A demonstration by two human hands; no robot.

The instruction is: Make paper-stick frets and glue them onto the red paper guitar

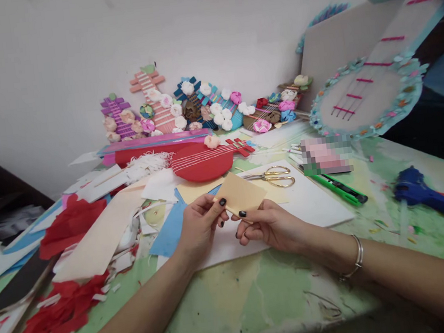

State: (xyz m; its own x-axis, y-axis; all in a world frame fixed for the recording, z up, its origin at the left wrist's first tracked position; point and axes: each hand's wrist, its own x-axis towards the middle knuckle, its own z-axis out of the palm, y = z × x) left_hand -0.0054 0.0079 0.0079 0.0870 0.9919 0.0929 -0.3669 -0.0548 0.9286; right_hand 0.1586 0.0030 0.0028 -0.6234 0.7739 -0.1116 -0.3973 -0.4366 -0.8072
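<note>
Between both hands is a small piece of tan paper (241,192), tilted up, with its lower edge looking rolled or folded over. My left hand (201,219) pinches the left end of that edge between thumb and fingers. At the other end, my right hand (266,224) grips the same edge, thumb on top and fingers curled beneath. Under the hands lies a white sheet (314,204). Gold-handled scissors (277,176) rest on it just beyond the paper, partly covered by it. A blue sheet (169,231) sits beside my left hand, near more tan paper (196,191).
A red paper instrument (202,160) lies behind the hands. Several flower-decorated instruments (159,112) lean against the wall. Right of the sheet are a green cutter (339,188) and a blue glue gun (421,189). Red crepe paper (72,223) and scraps cover the left side.
</note>
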